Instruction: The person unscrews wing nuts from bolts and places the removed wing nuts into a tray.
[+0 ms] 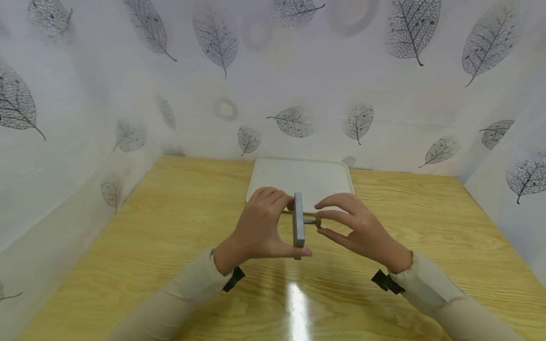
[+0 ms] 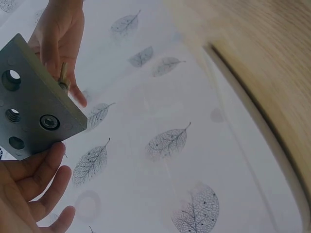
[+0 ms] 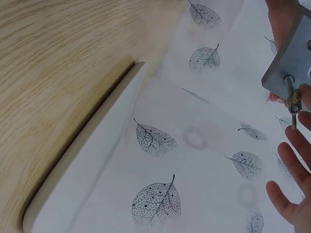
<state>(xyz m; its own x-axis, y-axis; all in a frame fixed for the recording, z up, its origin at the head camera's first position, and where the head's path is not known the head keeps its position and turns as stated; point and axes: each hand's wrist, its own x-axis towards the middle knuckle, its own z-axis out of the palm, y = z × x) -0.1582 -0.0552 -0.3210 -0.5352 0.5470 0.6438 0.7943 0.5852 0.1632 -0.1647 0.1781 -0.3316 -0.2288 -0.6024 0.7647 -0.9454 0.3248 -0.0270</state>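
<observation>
My left hand (image 1: 262,225) grips a grey metal plate (image 1: 298,220) by its edges and holds it upright above the table, fingers at the far edge and thumb at the near one. Several round holes show in the plate (image 2: 29,102) in the left wrist view. A socket-head bolt (image 2: 49,122) sits in one of them, and its threaded shank (image 3: 290,86) sticks out of the side facing my right hand (image 1: 362,232). On the shank's end is a brass-coloured wing nut (image 3: 294,106), which the right hand pinches between thumb and fingers.
Behind the hands a white tray (image 1: 304,177) lies on the wood-grain table (image 1: 192,208). A pale curtain with leaf prints (image 1: 294,85) hangs around the table's back and sides. Both wrists wear black straps (image 1: 233,279) over light sleeves.
</observation>
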